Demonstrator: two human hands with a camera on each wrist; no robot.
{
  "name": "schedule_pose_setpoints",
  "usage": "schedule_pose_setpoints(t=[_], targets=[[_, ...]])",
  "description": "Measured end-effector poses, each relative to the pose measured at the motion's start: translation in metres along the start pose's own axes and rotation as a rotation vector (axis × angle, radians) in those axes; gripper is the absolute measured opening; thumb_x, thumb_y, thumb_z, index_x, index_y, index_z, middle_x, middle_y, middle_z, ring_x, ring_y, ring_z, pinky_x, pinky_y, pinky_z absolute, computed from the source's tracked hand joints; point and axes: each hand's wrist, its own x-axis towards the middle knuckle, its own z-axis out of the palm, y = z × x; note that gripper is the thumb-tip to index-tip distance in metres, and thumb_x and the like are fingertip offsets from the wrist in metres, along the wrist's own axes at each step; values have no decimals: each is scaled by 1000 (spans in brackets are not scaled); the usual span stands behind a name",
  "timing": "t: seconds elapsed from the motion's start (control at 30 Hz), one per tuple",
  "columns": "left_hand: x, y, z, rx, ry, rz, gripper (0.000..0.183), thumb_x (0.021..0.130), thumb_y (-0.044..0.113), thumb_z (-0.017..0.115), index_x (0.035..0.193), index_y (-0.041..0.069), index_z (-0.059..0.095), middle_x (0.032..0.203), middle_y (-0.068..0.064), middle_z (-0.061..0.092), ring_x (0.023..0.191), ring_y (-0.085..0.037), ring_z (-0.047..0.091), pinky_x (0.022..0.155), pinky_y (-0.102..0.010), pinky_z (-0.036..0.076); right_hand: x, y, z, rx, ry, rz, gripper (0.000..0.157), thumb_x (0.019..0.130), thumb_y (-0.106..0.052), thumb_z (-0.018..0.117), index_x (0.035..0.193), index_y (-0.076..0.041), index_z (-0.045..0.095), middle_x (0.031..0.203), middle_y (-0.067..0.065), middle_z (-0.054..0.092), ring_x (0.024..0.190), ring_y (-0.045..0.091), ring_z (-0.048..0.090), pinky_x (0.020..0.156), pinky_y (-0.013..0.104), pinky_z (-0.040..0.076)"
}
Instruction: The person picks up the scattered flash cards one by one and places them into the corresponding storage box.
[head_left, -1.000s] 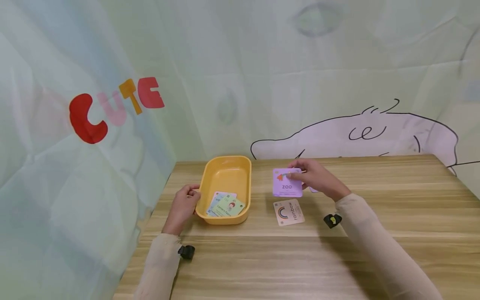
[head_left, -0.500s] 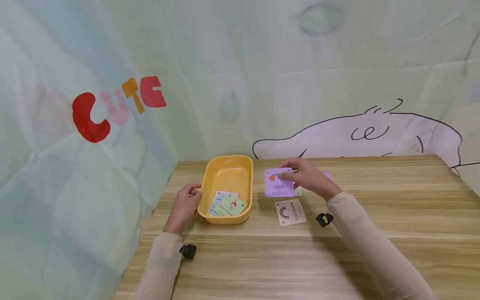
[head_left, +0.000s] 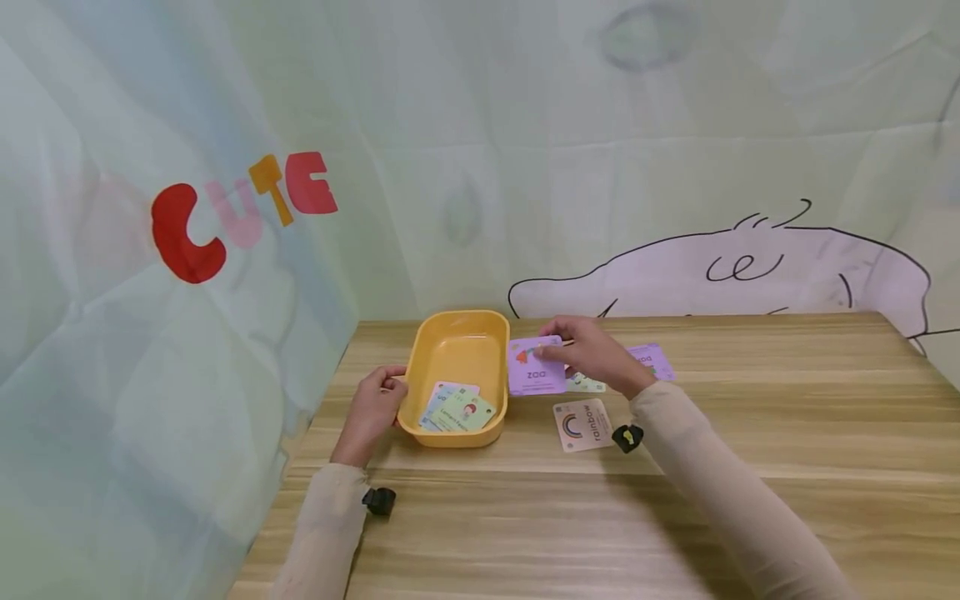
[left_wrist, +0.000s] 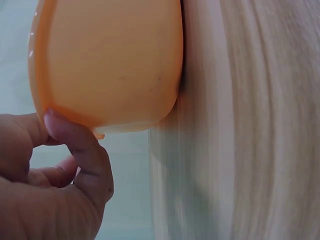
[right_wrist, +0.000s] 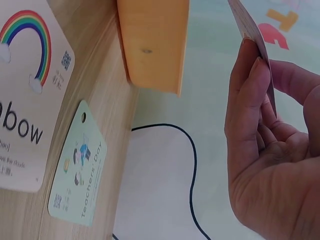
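"Your purple zoo card has moved left since the earlier frame; it is now above the table, just beside the yellow tray."

"And my grip?"

"Your right hand pinches this card between thumb and fingers. Your left hand pinches the tray's rim."

"What lies around?"

"A green card inside the tray, and the rainbow card on the table."

Tray: yellow-orange. Zoo card: purple, with orange-red print. Rainbow card: pale peach, bearing multicoloured arched bands. Teachers' Day card: light green. Bench: brown wood grain, streaked lighter and darker. Sleeves: cream. Backdrop: pale green and blue, with red, pink and orange letters and a black-outlined pale lilac shape.
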Motion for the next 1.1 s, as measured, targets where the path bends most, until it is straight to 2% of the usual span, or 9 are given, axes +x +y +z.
schedule_pose_setpoints(t=[0.33,0.63,0.9,1.1], targets=[[2,1,-1,-10,-8,39,37,100,13,51,136,5,57,103,-12,53,70,-19,54,56,-29,51,15,-3,13,15,1,-12,22,97,-19,68,115,-7,65,110,12,68,86,22,67,70,36,59],[1,1,-1,2,-7,42,37,101,13,50,136,5,56,103,-13,53,70,-20,55,54,-26,50,27,-9,29,27,12,-12,19,96,-16,69,113,-8,66,108,11,68,85,22,68,68,36,59],[1,1,-3,5,-1,28,37,101,15,51,136,6,56,105,-13,53,72,-21,55,55,-25,50,39,-9,46,44,11,-15,22,95,-16,70,114,-6,66,107,12,67,83,21,67,72,45,60],[-1,0,-2,-4,-4,15,37,101,14,51,137,6,55,105,-13,53,73,-21,55,56,-25,50,46,-9,61,58,-5,-24,20,94,-12,71,112,-4,67,103,12,67,81,21,68,66,38,61]])
